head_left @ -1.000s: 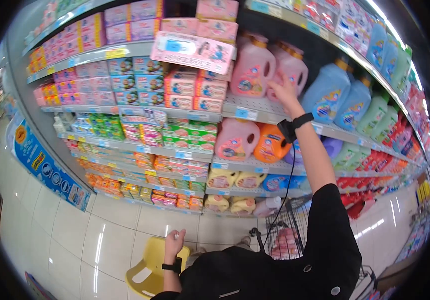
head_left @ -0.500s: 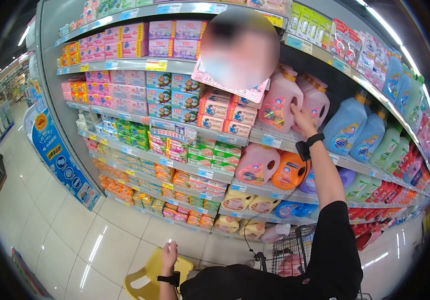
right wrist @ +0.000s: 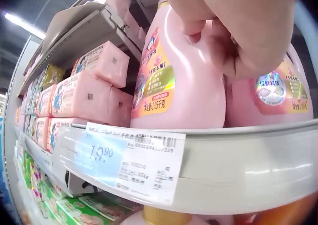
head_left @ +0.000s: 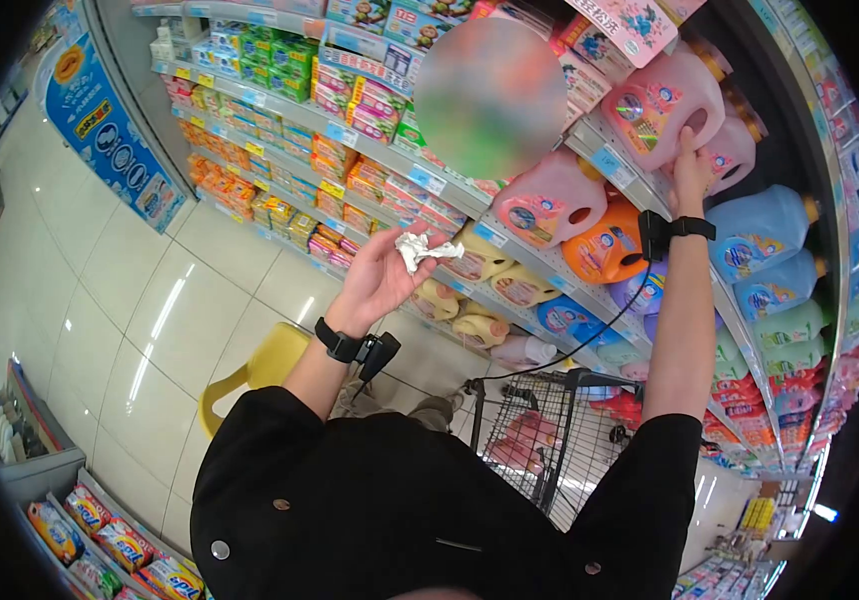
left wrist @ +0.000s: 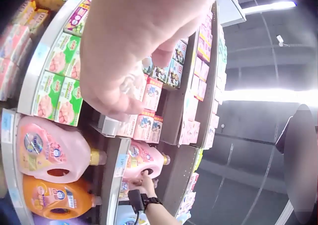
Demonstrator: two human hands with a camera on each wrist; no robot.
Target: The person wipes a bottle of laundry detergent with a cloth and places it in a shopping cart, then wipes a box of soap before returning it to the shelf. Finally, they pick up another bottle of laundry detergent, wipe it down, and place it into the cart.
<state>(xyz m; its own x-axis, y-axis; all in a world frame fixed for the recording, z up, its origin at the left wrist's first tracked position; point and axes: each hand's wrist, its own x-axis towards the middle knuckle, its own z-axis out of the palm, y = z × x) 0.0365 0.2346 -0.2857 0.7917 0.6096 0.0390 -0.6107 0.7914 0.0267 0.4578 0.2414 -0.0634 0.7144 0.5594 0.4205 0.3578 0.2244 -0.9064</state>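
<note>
My right hand [head_left: 692, 180] grips the handle of a pink laundry detergent bottle [head_left: 658, 112] with a gold cap. In the right wrist view the fingers curl through the handle hole, and the bottle [right wrist: 184, 93] stands upright at the shelf's front edge. A second pink bottle [right wrist: 271, 96] stands close beside it, partly behind my hand. My left hand [head_left: 378, 282] is raised in front of the lower shelves, palm up, holding a crumpled white tissue [head_left: 418, 250]. In the left wrist view the fingers partly hide the tissue [left wrist: 130, 86].
A price label [right wrist: 134, 160] hangs on the shelf edge below the bottle. Pink soap packs [right wrist: 82, 96] are stacked to its left, blue bottles [head_left: 765, 235] stand to its right. A shopping cart [head_left: 525, 440] is by my legs, a yellow stool [head_left: 260, 370] at lower left.
My left hand has risen from beside the stool, bringing the tissue into plain sight. My right hand has moved onto the front pink bottle's handle. The head view has tilted downward.
</note>
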